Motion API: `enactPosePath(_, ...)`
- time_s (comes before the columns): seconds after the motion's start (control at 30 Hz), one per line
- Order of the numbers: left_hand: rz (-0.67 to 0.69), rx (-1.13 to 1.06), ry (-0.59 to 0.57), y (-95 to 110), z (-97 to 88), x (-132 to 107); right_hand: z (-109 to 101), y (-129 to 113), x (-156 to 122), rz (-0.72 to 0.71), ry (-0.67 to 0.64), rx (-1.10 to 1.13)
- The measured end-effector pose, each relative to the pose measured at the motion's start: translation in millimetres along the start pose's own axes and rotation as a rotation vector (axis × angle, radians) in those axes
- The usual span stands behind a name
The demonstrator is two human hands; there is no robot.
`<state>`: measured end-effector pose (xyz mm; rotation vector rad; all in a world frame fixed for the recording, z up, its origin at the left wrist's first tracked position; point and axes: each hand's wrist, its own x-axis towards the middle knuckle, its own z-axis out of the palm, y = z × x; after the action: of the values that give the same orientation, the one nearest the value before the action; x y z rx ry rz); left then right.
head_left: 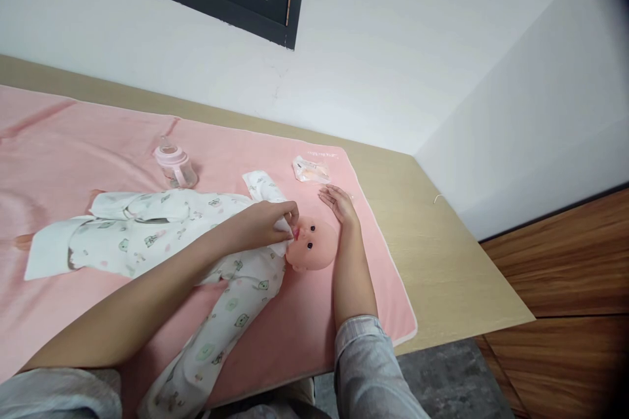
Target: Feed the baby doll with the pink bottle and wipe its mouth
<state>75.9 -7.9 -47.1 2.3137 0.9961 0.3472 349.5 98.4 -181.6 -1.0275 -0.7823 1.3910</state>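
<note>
A baby doll [314, 250] lies on its back on a pink blanket [304, 334], its head toward the right. It wears a white printed romper [206, 209] with small green animals. My left hand [269, 224] reaches across the doll's chest, fingers closed on a white cloth [284, 228] at the mouth and chin. Whether this cloth is separate from the collar is hard to see. Past the top of the doll's head rests my right hand [339, 204], fingers stretched out and holding nothing. A small clear plastic packet [311, 170] lies just beyond those fingertips.
A pink baby bottle [175, 165] with handles stands on the blanket behind the doll's body. The wooden table [407, 229] shows along the back and right. Behind it rises a white wall [363, 59] with a dark window frame [289, 6]. Wood-grain cabinets [574, 262] stand at right.
</note>
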Motion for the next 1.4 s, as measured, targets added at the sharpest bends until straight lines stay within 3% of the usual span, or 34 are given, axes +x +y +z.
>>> enactPosePath(0.37, -0.058, 0.075, 0.09, -3.2, 0.5, 0.3, -1.7, 0.5, 0.1, 0.001, -0.006, -0.017)
enactPosePath(0.57, 0.004, 0.013, 0.173, -3.4, 2.4, 2.4, -0.9, 0.3, -0.1, 0.004, -0.002, -0.022)
enactPosePath(0.97, 0.081, -0.052, 0.211, -7.2, 9.7, 8.8, 1.9, -1.4, -1.6, 0.013, 0.022, -0.01)
enactPosePath(1.4, 0.069, -0.055, 0.234, -6.5, 9.8, 9.4, 1.4, -1.0, -1.7, 0.001, 0.006, -0.025)
